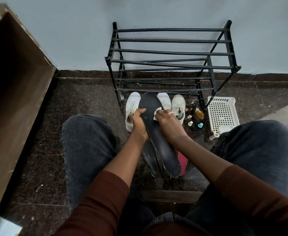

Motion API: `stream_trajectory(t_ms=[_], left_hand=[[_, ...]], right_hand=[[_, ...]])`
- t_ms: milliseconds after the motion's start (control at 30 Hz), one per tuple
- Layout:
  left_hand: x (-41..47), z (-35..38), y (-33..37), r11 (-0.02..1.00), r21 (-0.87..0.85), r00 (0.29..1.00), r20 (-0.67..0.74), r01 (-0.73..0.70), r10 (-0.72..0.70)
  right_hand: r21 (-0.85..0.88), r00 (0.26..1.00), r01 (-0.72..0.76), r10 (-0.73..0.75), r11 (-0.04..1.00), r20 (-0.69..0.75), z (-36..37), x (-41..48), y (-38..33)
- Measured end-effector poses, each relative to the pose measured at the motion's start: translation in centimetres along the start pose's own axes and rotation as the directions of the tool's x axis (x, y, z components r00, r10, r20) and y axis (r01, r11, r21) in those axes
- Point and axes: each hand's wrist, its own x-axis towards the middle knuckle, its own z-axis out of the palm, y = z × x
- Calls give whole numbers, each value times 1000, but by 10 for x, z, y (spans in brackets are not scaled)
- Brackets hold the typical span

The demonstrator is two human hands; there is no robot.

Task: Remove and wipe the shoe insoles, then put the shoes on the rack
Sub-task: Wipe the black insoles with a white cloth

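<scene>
My left hand (139, 122) grips the left edge of a long black insole (158, 138), held up between my knees with its toe end pointing away from me. My right hand (168, 123) pinches a small white cloth (157, 113) and presses it against the insole's right side. Below it on the floor lie another dark insole (150, 159) and a red one (182, 161). White sneakers (131, 111) and a cream sneaker (178, 106) stand on the floor in front of the black metal shoe rack (172, 53), partly hidden by the insole.
A white perforated plastic basket (222, 113) sits right of the rack. Dark sandals with coloured beads (195, 119) lie beside the cream sneaker. A brown cabinet (12, 92) stands at the left. My knees in dark jeans flank the work area on the speckled stone floor.
</scene>
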Motion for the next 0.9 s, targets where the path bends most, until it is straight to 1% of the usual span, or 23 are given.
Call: stream_trajectory(t_ms=[67,133,200,267,300,333,400,467,500,600,633,700,800,900], left_hand=[[-2,1,0,1000,8,999,45,2,-2],[-4,2,-1,1000,13,999,53,-2,1],[-4,3,-2,999,53,999,46,-1,-2],[-4,3,-4,995,102,1000,15,-22,20],[-4,3,-5,990,133,999,-16,-40,43],[-5,3,-5,983,174,997,-54,-51,61],[-2,2,-8,975,211,994,-77,-65,83],[0,3,-11,978,197,995,-48,-73,84],[0,3,-13,980,186,997,-16,-69,73],[-4,8,-9,985,168,996,84,-44,31],[-4,11,-8,984,171,994,105,-41,23],[-4,19,-2,984,169,992,123,-53,33],[-3,31,12,989,138,990,133,-62,44],[4,38,28,990,118,991,116,-75,61]], right_hand=[[31,998,-55,55,998,24,-3,16,1],[49,991,-130,128,990,35,-9,29,-2],[83,988,-156,154,984,27,-11,37,-6],[135,990,-138,136,981,24,-11,40,-14],[165,992,-122,115,979,54,-11,39,-18],[172,994,-83,69,982,89,-10,35,-22],[175,988,-2,-26,985,154,-11,25,-24],[201,988,54,-81,978,133,-14,21,-19],[193,993,35,-57,981,107,-16,23,-14],[71,994,-100,95,992,61,-22,35,-1],[84,988,-150,148,985,37,-23,39,0],[130,978,-206,209,970,-9,-26,46,-1],[185,983,-155,170,970,-65,-33,52,-3],[207,995,-32,51,978,-87,-45,51,-7]])
